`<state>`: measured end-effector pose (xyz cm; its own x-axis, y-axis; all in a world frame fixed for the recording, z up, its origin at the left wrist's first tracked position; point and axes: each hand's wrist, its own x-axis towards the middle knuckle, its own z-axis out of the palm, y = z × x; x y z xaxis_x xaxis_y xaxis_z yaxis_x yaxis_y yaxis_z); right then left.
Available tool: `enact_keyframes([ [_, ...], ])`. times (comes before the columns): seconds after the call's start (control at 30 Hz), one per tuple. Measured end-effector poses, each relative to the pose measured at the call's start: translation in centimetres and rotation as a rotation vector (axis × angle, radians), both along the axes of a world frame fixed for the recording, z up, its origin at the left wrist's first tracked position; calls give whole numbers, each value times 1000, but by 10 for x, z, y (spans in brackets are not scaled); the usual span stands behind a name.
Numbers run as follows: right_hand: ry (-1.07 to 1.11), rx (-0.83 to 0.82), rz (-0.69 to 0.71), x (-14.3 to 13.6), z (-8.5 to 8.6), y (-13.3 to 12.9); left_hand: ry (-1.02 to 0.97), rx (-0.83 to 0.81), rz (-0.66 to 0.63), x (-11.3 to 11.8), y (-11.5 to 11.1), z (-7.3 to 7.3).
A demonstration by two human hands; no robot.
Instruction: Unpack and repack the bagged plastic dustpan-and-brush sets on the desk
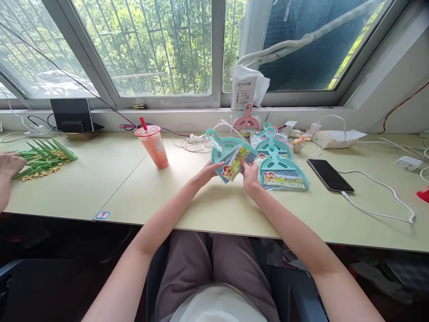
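Note:
Between my two hands is a teal mini dustpan and brush set [219, 144] in a clear wrapper with a yellow label, tilted over the table. My left hand [208, 173] grips its lower left edge. On its lower right edge, my right hand [250, 173] is closed, thumb over the label. A similar teal dustpan set [280, 167] lies just right of my right hand. Behind it are more wrapped teal sets [271, 139], overlapping, with a pink edge showing among them. A pink dustpan set [247, 121] leans upright near the sill.
A cup with a red straw [154, 147] stands left of my hands. Rightward lie a black phone [330, 175] on a white cable and a white box [338, 137]. At far left, another person's hand [11, 164] touches green stalk-like pieces [47, 156] near a tablet [72, 115].

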<state>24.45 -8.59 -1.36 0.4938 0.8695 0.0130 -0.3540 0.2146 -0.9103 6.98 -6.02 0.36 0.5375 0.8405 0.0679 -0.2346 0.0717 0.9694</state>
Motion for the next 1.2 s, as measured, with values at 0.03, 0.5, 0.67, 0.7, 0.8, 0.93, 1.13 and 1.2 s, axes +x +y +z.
enact_keyframes([
  [0.03, -2, 8, -18, 1, -2, 1, 27, -12, -36, 2, -2, -1],
  [0.5, 84, 0, -75, -8, 0, -4, 84, 10, 153, 20, -8, -16],
  [0.67, 162, -13, 40, -9, 3, -3, 67, 2, 286, 18, -4, -17],
  [0.7, 170, -12, 61, -9, 4, -3, 63, 3, 296, 17, -3, -16],
  [0.8, 139, 22, 161, -9, 6, -3, 49, 10, 312, 13, -1, -13],
  [0.93, 103, 82, 227, -8, 3, -3, 67, 36, 307, 11, -3, -8],
  [1.13, 137, 116, 167, -9, 0, -3, 114, 82, 171, 10, -6, -3],
  [1.2, 136, 132, 130, -9, 1, -3, 156, 110, 68, 9, -7, -3],
])
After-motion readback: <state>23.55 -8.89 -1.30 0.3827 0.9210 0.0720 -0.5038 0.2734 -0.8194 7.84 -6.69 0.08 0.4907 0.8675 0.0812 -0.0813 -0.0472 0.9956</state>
